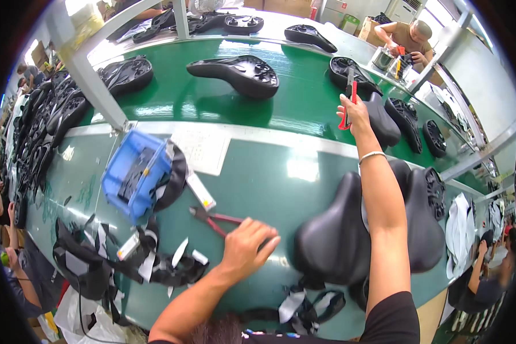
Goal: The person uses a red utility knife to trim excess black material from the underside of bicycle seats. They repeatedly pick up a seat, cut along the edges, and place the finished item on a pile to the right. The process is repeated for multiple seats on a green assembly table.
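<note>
My right hand [356, 112] reaches far out over the green belt, closed around a red utility knife [354, 92] that points away from me. Black bicycle saddle pieces lie just beside and beyond it, among them a saddle shell [350, 71]. Low over the workbench, my left hand [249, 246] has loosely bent fingers, the thumb apart, and nothing visible in its grasp. Close to its fingertips lie pincers [209, 219] with dark red handles. Several padded black saddles [333, 235] stand around and beneath my right forearm.
A blue bin [117, 198] with black pieces stands on the bench at left, near a paper sheet [203, 150]. Black strips and white scraps [180, 252] litter the near left. Another saddle shell [241, 74] rests on the belt. A metal post [92, 80] rises at left. A co-worker [410, 40] sits far right.
</note>
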Demonstrator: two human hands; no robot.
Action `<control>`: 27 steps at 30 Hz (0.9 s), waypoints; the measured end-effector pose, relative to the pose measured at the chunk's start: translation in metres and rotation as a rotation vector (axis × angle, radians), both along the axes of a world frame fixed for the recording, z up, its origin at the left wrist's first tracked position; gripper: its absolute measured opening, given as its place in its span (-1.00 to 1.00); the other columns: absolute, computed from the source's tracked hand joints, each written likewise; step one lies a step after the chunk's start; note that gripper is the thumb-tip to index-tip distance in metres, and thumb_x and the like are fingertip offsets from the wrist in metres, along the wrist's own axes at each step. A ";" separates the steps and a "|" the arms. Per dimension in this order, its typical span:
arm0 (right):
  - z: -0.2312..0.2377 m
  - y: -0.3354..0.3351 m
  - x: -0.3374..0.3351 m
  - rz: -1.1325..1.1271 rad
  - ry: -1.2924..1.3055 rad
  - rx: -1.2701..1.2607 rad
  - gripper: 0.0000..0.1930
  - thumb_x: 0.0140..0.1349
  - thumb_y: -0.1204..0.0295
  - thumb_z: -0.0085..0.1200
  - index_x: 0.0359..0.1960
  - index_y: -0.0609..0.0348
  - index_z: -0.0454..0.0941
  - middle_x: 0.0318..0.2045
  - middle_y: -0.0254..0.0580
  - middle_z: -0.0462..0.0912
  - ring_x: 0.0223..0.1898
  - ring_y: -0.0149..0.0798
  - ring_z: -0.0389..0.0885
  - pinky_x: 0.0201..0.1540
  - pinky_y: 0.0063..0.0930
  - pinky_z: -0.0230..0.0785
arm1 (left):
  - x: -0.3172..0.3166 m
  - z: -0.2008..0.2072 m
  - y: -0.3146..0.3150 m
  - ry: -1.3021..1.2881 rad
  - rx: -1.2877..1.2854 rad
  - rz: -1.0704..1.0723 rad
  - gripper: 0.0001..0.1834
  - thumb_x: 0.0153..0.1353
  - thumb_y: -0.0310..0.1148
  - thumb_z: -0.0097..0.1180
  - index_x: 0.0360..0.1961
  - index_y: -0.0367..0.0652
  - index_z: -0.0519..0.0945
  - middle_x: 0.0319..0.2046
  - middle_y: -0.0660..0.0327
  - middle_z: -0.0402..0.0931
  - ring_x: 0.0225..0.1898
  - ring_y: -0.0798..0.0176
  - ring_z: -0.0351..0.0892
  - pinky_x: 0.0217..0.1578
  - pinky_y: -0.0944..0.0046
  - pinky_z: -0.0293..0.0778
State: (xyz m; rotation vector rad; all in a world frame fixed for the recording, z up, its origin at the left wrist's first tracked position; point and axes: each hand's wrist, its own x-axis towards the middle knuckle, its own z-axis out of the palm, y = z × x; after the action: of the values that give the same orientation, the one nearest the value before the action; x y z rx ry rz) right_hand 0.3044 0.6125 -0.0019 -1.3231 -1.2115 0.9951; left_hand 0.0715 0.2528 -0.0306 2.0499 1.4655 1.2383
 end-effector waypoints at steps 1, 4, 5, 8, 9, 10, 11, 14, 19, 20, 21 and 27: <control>-0.011 0.027 0.005 -0.026 -0.013 0.023 -0.52 0.14 0.25 0.26 0.04 0.16 0.41 -0.34 -0.25 0.48 -0.42 -0.30 0.51 -0.45 -0.38 0.51 | -0.003 -0.003 -0.001 -0.050 -0.062 -0.030 -0.89 0.02 -0.46 0.26 -0.39 -0.19 0.60 -0.42 0.15 0.58 -0.42 0.09 0.54 -0.35 0.18 0.45; -0.025 0.091 0.010 -0.056 -0.007 0.001 -0.44 0.12 0.15 0.28 0.13 -0.04 0.35 -0.33 -0.27 0.39 -0.42 -0.30 0.45 -0.42 -0.30 0.53 | -0.005 -0.003 -0.002 -0.059 -0.092 -0.027 -0.90 0.00 -0.45 0.29 -0.45 -0.16 0.61 -0.48 0.22 0.58 -0.47 0.14 0.53 -0.40 0.22 0.45; -0.032 0.106 0.006 -0.095 -0.084 0.025 -0.43 0.14 0.15 0.26 0.15 -0.03 0.34 -0.33 -0.27 0.40 -0.42 -0.30 0.45 -0.42 -0.29 0.53 | -0.006 -0.004 -0.002 -0.062 -0.105 -0.018 -0.91 -0.01 -0.45 0.30 -0.45 -0.15 0.61 -0.49 0.23 0.58 -0.48 0.16 0.52 -0.42 0.23 0.44; -0.043 0.126 0.005 -0.143 -0.199 0.052 -0.46 0.15 0.18 0.23 0.14 0.01 0.35 -0.38 -0.29 0.41 -0.44 -0.32 0.47 -0.44 -0.35 0.53 | -0.004 0.005 -0.001 -0.070 -0.130 -0.009 -0.93 -0.02 -0.46 0.29 -0.47 -0.12 0.63 -0.51 0.26 0.57 -0.52 0.23 0.49 -0.51 0.29 0.42; -0.045 0.130 0.001 -0.152 -0.234 0.059 -0.49 0.15 0.20 0.23 0.08 0.05 0.37 -0.37 -0.26 0.45 -0.44 -0.29 0.49 -0.46 -0.34 0.52 | -0.004 0.004 0.001 -0.073 -0.139 0.000 -0.93 -0.02 -0.46 0.29 -0.47 -0.12 0.63 -0.51 0.26 0.57 -0.52 0.23 0.49 -0.51 0.29 0.42; -0.047 0.131 -0.001 -0.166 -0.269 0.065 -0.52 0.14 0.21 0.23 0.03 0.10 0.39 -0.36 -0.23 0.49 -0.44 -0.27 0.52 -0.47 -0.32 0.52 | -0.003 0.003 0.002 -0.077 -0.147 0.005 -0.93 -0.02 -0.46 0.29 -0.47 -0.13 0.62 -0.51 0.26 0.57 -0.52 0.23 0.49 -0.50 0.29 0.42; -0.044 0.128 0.002 -0.188 -0.312 0.076 -0.55 0.13 0.23 0.23 -0.02 0.14 0.42 -0.35 -0.21 0.53 -0.45 -0.24 0.54 -0.48 -0.30 0.51 | -0.002 0.005 0.000 -0.087 -0.151 0.002 -0.92 -0.02 -0.46 0.29 -0.47 -0.13 0.62 -0.52 0.26 0.57 -0.52 0.22 0.49 -0.49 0.28 0.42; -0.036 0.098 0.001 -0.018 -0.087 0.008 -0.54 0.12 0.24 0.21 0.01 0.13 0.38 -0.34 -0.13 0.50 -0.44 -0.20 0.60 -0.53 -0.33 0.57 | -0.003 0.000 0.002 -0.097 -0.110 -0.004 -0.92 -0.01 -0.47 0.28 -0.47 -0.15 0.61 -0.52 0.25 0.57 -0.51 0.21 0.49 -0.48 0.28 0.41; 0.007 -0.018 -0.013 0.198 0.012 -0.216 -0.45 0.10 0.23 0.23 0.07 0.15 0.31 -0.30 -0.11 0.47 -0.50 -0.19 0.62 -0.55 -0.38 0.57 | -0.005 -0.007 0.002 -0.185 -0.092 0.016 -0.86 0.08 -0.42 0.24 -0.35 -0.20 0.58 -0.37 0.19 0.56 -0.41 0.18 0.50 -0.41 0.26 0.43; 0.020 -0.040 -0.007 0.397 -0.059 -0.299 -0.45 0.11 0.21 0.24 0.07 0.15 0.31 -0.26 -0.11 0.47 -0.50 -0.24 0.63 -0.58 -0.43 0.55 | -0.005 -0.005 -0.002 -0.303 -0.130 0.067 -0.82 0.10 -0.39 0.23 -0.27 -0.21 0.57 -0.30 0.16 0.54 -0.34 0.16 0.50 -0.38 0.25 0.44; 0.035 -0.061 -0.001 0.594 -0.136 -0.381 -0.44 0.12 0.18 0.24 0.07 0.14 0.30 -0.22 -0.12 0.48 -0.50 -0.28 0.64 -0.61 -0.47 0.53 | -0.004 -0.003 -0.005 -0.427 -0.167 0.117 -0.77 0.13 -0.36 0.22 -0.20 -0.21 0.56 -0.23 0.13 0.52 -0.28 0.15 0.50 -0.35 0.25 0.44; 0.078 -0.125 0.037 0.472 -0.161 -0.483 -0.52 0.23 0.17 0.16 0.07 0.18 0.33 -0.31 0.03 0.61 -0.44 -0.22 0.70 -0.57 -0.51 0.57 | -0.014 0.000 -0.010 -0.172 0.209 0.368 -0.46 0.17 -0.29 0.21 0.13 -0.25 0.36 0.17 -0.06 0.21 0.19 -0.03 0.20 0.09 0.09 0.28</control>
State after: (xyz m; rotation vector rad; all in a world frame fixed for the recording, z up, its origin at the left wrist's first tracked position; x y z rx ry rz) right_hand 0.3419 0.4871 0.0765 -1.5400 -1.5070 1.6196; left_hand 0.0578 0.2431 -0.0310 1.7872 1.7446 1.7300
